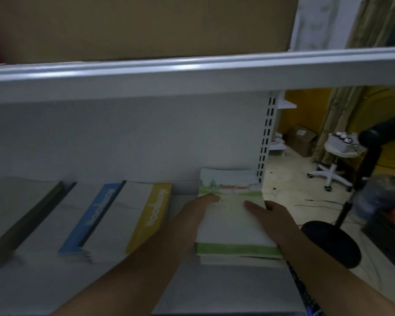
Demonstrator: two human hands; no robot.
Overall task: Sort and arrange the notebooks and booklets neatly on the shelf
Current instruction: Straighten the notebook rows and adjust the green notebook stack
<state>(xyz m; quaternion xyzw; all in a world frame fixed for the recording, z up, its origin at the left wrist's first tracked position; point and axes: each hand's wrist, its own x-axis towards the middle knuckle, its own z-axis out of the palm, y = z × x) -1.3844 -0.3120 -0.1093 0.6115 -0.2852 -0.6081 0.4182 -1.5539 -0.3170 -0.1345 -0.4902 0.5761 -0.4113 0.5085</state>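
Green-edged booklets [232, 226] lie lengthwise near-to-far, right on the shelf [226, 289], left hand [193, 216] and right hand [273, 218] clasping the long sides.

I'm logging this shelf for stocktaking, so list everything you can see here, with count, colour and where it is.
upper shelf: one, white, across the top
cardboard box: one, brown, on the upper shelf
lower shelf: one, white, below
olive-spined notebooks: one pile, white, lower shelf far left
blue-spined notebooks: one pile, white, right of the olive pile
yellow-spined notebooks: one pile, white, right of the blue pile
landscape booklets: one pile, white and green, lower shelf right end
wheeled stand: one, white, floor at right
black pole stand: one, black, far right
left hand: one, grips the booklets' left edge
right hand: one, grips the booklets' right edge
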